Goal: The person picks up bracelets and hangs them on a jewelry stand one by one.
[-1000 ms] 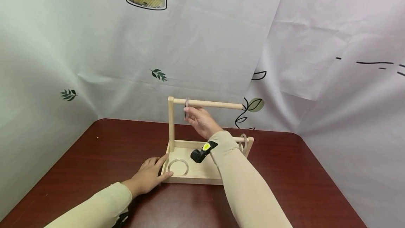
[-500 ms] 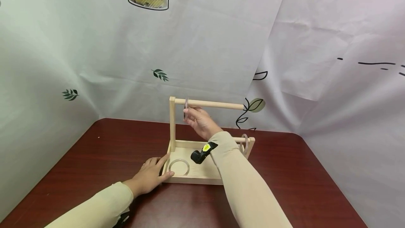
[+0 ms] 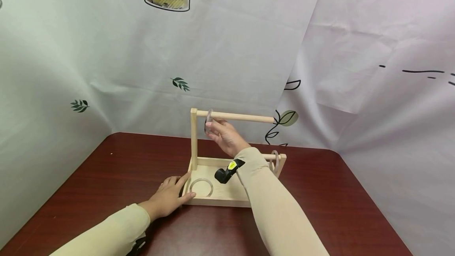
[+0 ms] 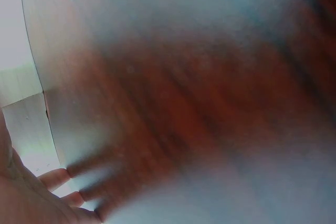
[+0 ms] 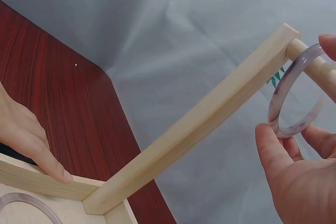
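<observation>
At mid-frame in the head view, the right hand (image 3: 228,136) pinches a bangle (image 5: 284,85) around the rod (image 3: 243,117); lower left, the left hand (image 3: 167,198) rests on the tray (image 3: 224,202), thumb and forefinger apart.

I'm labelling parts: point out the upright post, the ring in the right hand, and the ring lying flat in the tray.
Upright post (image 5: 194,120), right wrist view: mid-length.
Held ring (image 5: 277,96), right wrist view: left arc.
Flat ring (image 3: 202,179), head view: far arc.
</observation>
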`<move>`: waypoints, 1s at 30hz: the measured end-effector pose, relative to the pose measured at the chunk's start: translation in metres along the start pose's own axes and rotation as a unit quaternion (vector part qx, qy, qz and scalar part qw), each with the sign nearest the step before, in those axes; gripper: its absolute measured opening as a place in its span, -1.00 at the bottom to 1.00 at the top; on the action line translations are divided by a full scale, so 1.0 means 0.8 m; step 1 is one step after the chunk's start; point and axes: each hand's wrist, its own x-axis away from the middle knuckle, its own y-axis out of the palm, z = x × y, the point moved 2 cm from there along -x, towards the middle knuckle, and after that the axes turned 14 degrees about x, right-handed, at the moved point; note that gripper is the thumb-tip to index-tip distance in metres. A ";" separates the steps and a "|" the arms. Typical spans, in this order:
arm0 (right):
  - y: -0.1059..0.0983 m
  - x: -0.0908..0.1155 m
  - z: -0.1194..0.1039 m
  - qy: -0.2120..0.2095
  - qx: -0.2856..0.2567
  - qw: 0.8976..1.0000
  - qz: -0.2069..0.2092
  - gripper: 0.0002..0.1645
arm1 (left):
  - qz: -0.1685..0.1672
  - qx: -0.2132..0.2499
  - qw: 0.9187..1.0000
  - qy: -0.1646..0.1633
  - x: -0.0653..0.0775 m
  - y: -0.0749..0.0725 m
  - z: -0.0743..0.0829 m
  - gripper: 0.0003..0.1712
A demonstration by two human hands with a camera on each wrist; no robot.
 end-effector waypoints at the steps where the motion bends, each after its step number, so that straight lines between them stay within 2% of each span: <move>1: 0.000 0.000 0.000 0.001 0.000 1.000 -0.001 -0.28 | 0.001 0.000 1.000 0.001 0.000 0.000 0.000 -0.10; 11: 0.000 -0.001 0.005 -0.003 0.013 1.000 0.001 -0.22 | 0.006 0.002 1.000 0.007 -0.001 0.002 -0.002 -0.12; 21: -0.005 0.007 0.011 -0.002 0.133 0.991 0.021 -0.11 | 0.003 -0.002 1.000 0.001 -0.001 0.001 -0.002 -0.10; 24: -0.008 0.011 0.013 -0.010 0.184 0.982 0.030 -0.10 | 0.000 0.000 1.000 -0.001 0.000 0.001 -0.002 -0.11; 30: -0.009 0.021 0.018 -0.024 0.305 0.950 0.058 -0.04 | -0.004 0.004 1.000 -0.003 0.001 -0.001 -0.001 -0.10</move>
